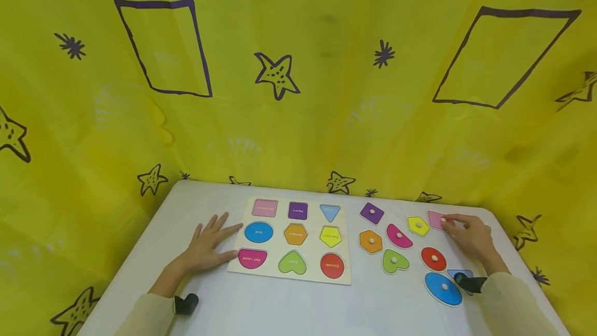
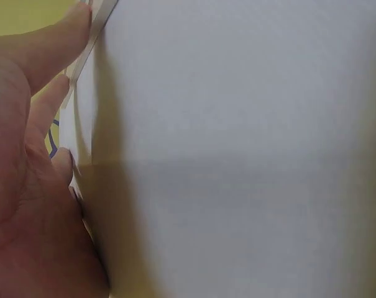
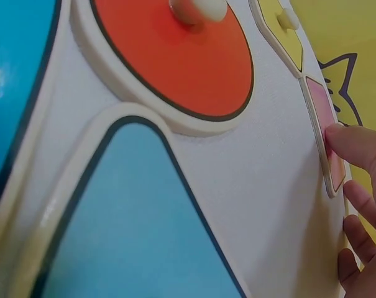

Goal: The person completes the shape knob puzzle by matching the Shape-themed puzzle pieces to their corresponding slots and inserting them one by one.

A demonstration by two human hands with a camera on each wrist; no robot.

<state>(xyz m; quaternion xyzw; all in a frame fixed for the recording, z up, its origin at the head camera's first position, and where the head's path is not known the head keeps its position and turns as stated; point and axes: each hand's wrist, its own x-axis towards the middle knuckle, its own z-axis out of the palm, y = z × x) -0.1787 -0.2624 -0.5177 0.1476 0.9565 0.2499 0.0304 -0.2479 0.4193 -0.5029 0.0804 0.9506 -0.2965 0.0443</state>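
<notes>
A wooden shape puzzle board (image 1: 313, 268) lies flat on the white table, with printed coloured shapes in rows. My left hand (image 1: 207, 245) rests at its left edge with fingers spread; thumb and index fingertip touch the board. In the left wrist view the thumb (image 2: 66, 37) lies against the board's edge. At the far right, my right hand (image 1: 473, 235) pinches the knob of a pink rectangle puzzle piece (image 1: 435, 220). That piece (image 3: 320, 102) appears flat on the table in the right wrist view, its knob hidden by the fingertips.
Loose knobbed pieces lie right of the board: purple square (image 1: 372, 213), orange hexagon (image 1: 370, 241), magenta half round (image 1: 399, 236), green heart (image 1: 395, 261), yellow pentagon (image 1: 418, 226), red circle (image 1: 434, 259), blue oval (image 1: 443, 289). A light blue triangle (image 3: 138, 217) lies partly under the right wrist.
</notes>
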